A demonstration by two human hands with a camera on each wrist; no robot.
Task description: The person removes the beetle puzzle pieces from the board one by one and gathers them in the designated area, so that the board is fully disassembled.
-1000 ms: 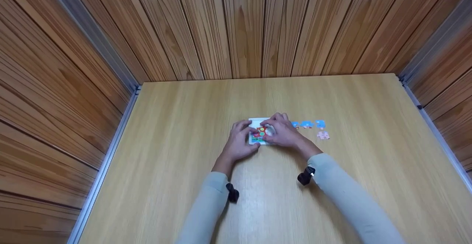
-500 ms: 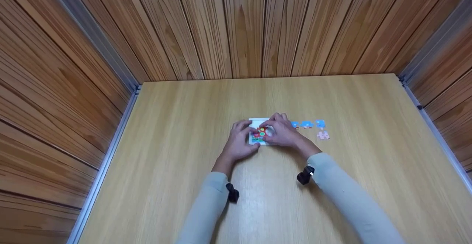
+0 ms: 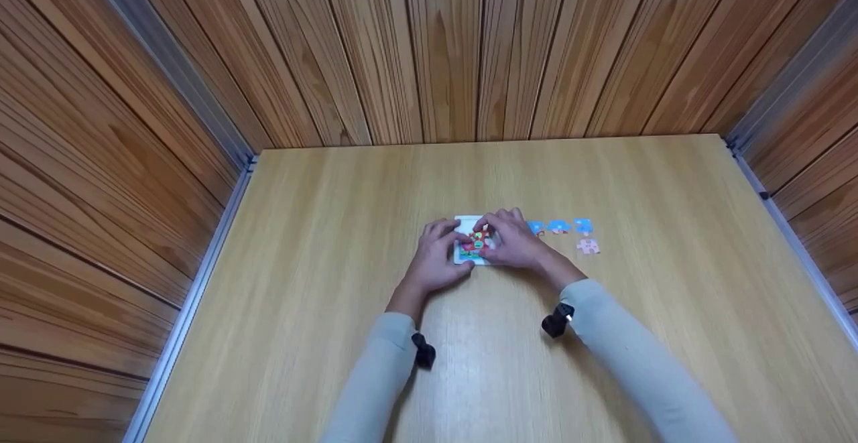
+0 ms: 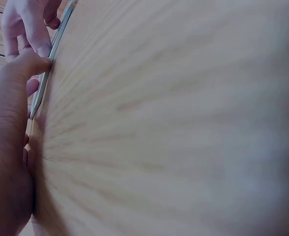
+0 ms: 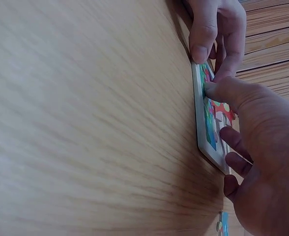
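A white-rimmed puzzle tray point(image 3: 467, 220) lies on the table between both hands, with colourful jigsaw pieces in its lower part. My left hand point(image 3: 434, 259) grips its left side, thumb at the near edge and a finger reaching in over the picture. Leaning in from the right, my right hand point(image 3: 515, 240) pinches a red puzzle piece point(image 5: 226, 107) with round light dots over the tray. Fingers hide part of that piece and the tray's right side. In the left wrist view, the tray's edge point(image 4: 46, 78) shows side-on beneath the left thumb.
Several loose blue puzzle pieces point(image 3: 558, 226) lie in a row right of the tray, partly behind the right hand. A pink puzzle piece point(image 3: 588, 246) sits below them. Wood-panelled walls point(image 3: 442, 47) stand behind and beside the table point(image 3: 322, 242).
The red dotted piece has shifted slightly under the right fingers, and the tray sits a touch nearer. Both hands otherwise keep nearly the same place; the loose pieces stay put.
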